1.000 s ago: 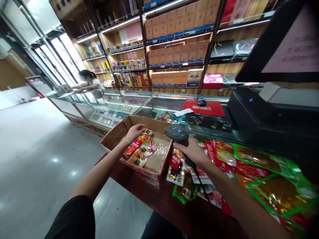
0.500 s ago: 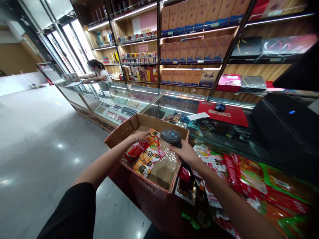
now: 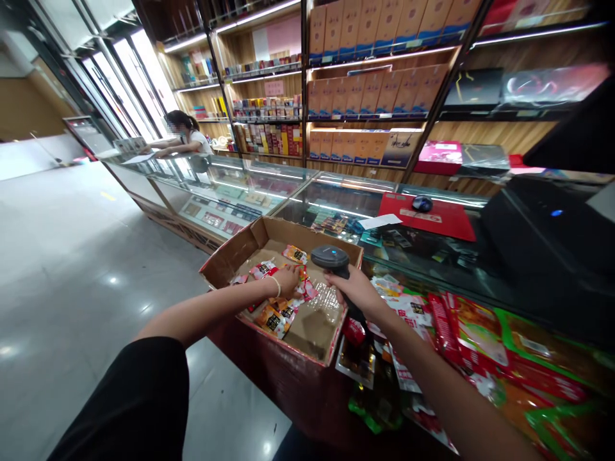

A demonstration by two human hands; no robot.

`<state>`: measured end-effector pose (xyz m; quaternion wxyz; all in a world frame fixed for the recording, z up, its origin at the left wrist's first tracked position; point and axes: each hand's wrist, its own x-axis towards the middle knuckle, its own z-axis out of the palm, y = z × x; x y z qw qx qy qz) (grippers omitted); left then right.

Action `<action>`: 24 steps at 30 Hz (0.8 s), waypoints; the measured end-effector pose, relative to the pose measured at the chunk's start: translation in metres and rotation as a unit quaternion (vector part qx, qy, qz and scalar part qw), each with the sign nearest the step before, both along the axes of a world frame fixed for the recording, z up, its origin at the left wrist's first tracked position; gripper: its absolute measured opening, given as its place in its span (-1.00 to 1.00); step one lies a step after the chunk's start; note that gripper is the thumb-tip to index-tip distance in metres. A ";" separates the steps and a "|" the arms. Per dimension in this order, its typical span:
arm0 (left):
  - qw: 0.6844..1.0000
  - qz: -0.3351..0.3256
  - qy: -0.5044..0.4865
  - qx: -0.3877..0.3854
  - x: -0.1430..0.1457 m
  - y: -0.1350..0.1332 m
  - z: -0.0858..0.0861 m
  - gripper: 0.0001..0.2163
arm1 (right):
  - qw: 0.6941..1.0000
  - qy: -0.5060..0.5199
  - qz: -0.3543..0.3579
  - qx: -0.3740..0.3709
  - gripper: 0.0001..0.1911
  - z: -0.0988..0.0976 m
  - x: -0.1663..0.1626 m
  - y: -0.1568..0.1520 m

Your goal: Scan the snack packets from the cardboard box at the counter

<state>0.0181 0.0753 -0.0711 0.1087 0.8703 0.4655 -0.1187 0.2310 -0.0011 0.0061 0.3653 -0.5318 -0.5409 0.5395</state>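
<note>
A shallow cardboard box [image 3: 317,342] holds several small orange, red and white snack packets [image 3: 273,320]. Inside it, my left hand [image 3: 287,282] reaches down with curled fingers closed on a snack packet [image 3: 304,288], which the hand partly covers. One more packet [image 3: 295,254] lies by itself near the box's back wall, and a red-and-white one [image 3: 262,269] shows behind my left wrist. My right hand [image 3: 356,291] is wrapped round the handle of a black barcode scanner [image 3: 330,257], whose head, with a small blue light, is over the box's right part.
Bagged snacks [image 3: 480,330] are heaped right of the box. Behind are a glass counter [image 3: 269,176], a red mat [image 3: 427,218] with a mouse [image 3: 422,203], and a black monitor [image 3: 538,237]. Another person [image 3: 189,137] leans on the counter far left.
My left hand has moved nearer and slightly right inside the box, uncovering packets at the back and left. The scanner in my right hand has stayed nearly still.
</note>
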 end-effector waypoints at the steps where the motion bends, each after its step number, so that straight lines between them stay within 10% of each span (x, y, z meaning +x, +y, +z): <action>1: 1.000 -0.012 0.014 0.008 0.004 -0.003 0.002 -0.33 | 1.000 0.002 -0.002 0.005 -0.76 0.000 0.000 0.000; 8: 0.995 -0.005 -0.060 0.078 0.009 -0.025 0.025 -0.82 | 0.998 0.038 -0.026 0.038 -0.76 -0.001 0.001 -0.005; 13: 0.955 0.134 -0.243 0.106 -0.014 -0.025 0.056 -0.85 | 0.996 0.069 -0.035 0.047 -0.72 -0.001 0.005 -0.014; 18: 0.786 0.287 -0.546 -0.040 -0.024 -0.032 0.077 -0.79 | 0.993 0.093 -0.038 0.057 -0.70 0.010 0.018 -0.029; 24: 0.594 0.313 -0.721 -0.172 -0.001 -0.057 0.091 -0.65 | 0.991 0.099 -0.045 0.080 -0.67 0.018 0.044 -0.052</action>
